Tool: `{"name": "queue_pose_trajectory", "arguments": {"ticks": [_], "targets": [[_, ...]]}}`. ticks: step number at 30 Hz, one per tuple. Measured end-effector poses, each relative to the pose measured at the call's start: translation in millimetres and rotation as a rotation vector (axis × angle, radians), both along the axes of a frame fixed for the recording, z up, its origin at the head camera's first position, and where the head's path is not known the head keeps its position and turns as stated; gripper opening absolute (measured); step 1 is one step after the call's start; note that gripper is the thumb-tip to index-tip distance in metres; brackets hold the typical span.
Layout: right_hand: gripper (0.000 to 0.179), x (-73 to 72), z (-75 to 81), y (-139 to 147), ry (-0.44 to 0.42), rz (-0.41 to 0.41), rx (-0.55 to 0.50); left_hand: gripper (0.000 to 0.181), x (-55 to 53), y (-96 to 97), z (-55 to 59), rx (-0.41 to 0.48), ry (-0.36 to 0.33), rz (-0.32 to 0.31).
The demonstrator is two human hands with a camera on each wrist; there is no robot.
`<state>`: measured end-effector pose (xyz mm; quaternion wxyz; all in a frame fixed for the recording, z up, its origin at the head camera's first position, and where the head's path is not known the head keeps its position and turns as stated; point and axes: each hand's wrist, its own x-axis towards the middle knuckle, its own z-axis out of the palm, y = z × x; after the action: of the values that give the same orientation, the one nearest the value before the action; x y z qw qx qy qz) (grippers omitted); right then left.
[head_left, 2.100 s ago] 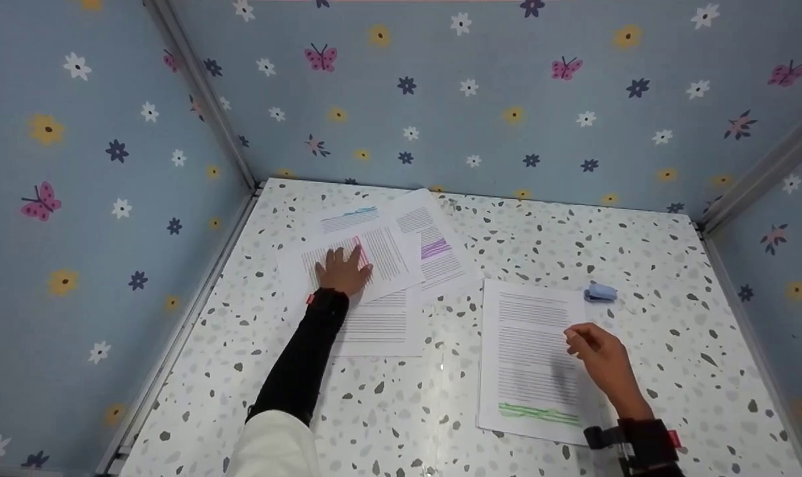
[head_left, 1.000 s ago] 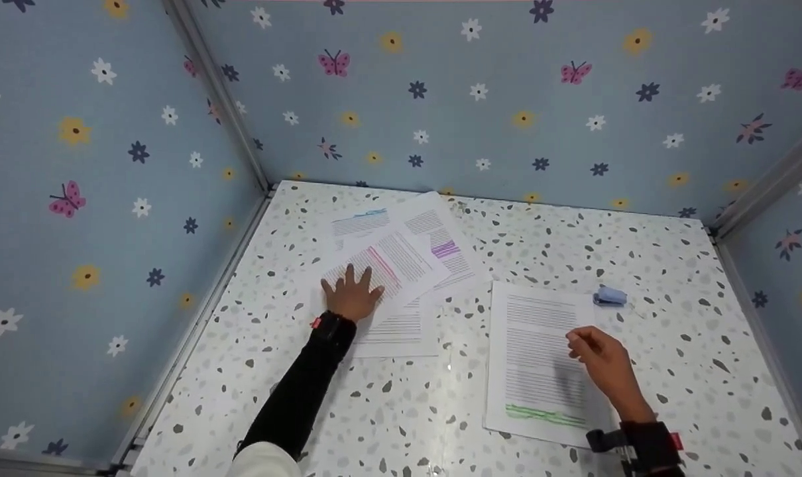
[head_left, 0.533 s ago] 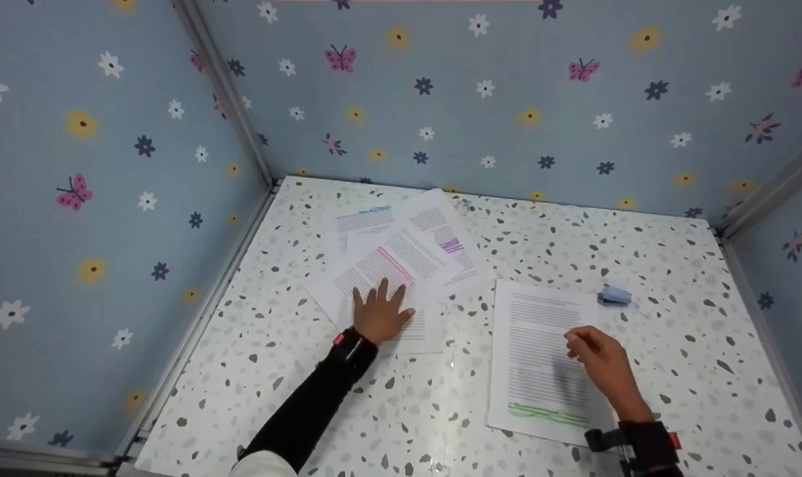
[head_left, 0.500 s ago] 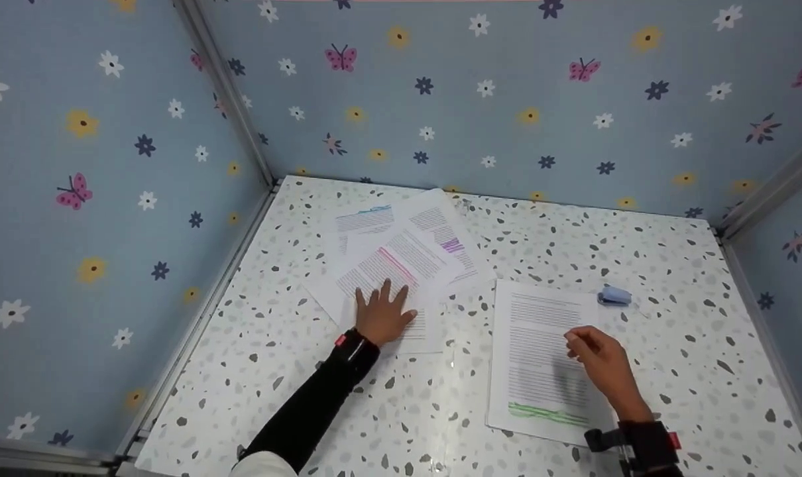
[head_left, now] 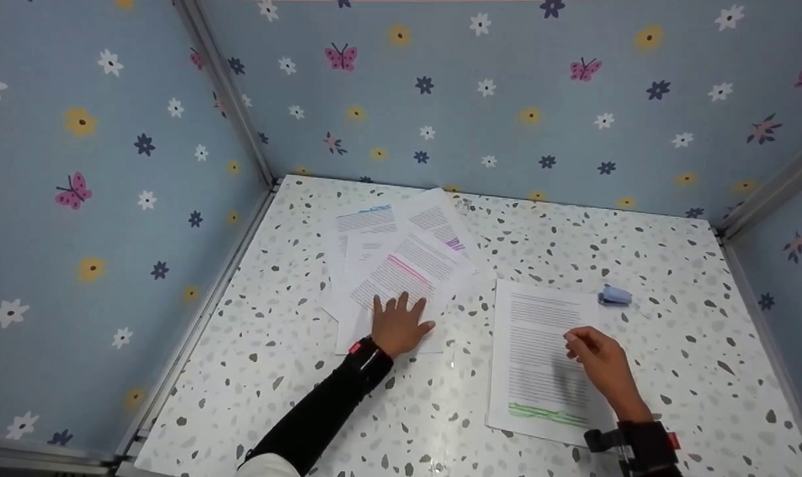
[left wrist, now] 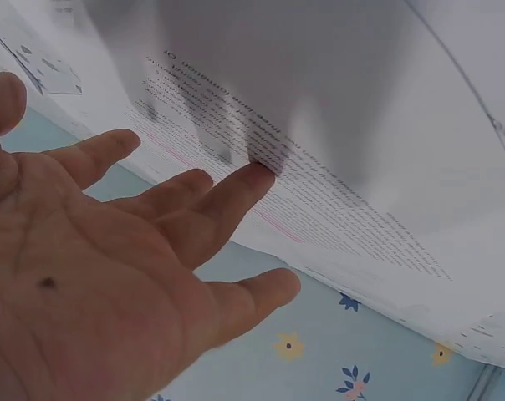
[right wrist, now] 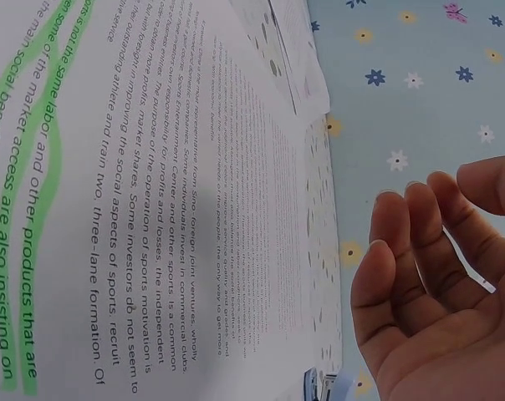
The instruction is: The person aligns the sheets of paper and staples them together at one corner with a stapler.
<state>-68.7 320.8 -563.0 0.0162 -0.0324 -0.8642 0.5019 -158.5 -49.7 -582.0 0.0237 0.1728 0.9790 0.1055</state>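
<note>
Fingers spread wide, the left hand [head_left: 400,326] touches a pink-marked sheet [head_left: 415,266] at left, hiding print; the right hand [head_left: 600,363], fingers loosely curled, covers part of a green-marked page [head_left: 540,354].

One left hand [head_left: 401,327], one right hand [head_left: 603,363], one stapler [head_left: 616,295], one counter [head_left: 696,331], four papers [head_left: 547,358] with bright marks.

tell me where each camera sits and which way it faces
Head: on the head, looking forward and down at the pink-marked sheet, green-marked sheet, stapler and wall; left hand, left forearm and right hand show.
Left wrist: on that wrist, facing the pink-marked sheet and wall; left hand shows.
Right wrist: on that wrist, facing the green-marked sheet and wall; right hand shows.
Shared: head and right wrist both show the green-marked sheet.
</note>
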Motion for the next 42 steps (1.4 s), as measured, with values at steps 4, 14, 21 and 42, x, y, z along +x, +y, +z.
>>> {"name": "queue_pose_trajectory", "arguments": {"ticks": [4,14,21,42], "targets": [[0.035,1.1,1.6,-1,-0.002,0.004,-0.01,0.049,-2.7,5.3,3.8,-0.011,0.004,-0.013],[0.035,1.4,-2.8,2,-0.005,-0.009,0.0,0.07,-73.6,-24.0,2.3,0.03,-0.12,-0.09],[0.035,4.2,-7.6,5,-0.021,-0.019,-0.005,0.082,-97.5,-35.0,-14.3,0.026,-0.292,-0.107],[0.035,4.6,-7.7,5,-0.024,-0.016,-0.039,0.056,-71.1,-17.5,4.2,0.081,-0.248,-0.113]]}}
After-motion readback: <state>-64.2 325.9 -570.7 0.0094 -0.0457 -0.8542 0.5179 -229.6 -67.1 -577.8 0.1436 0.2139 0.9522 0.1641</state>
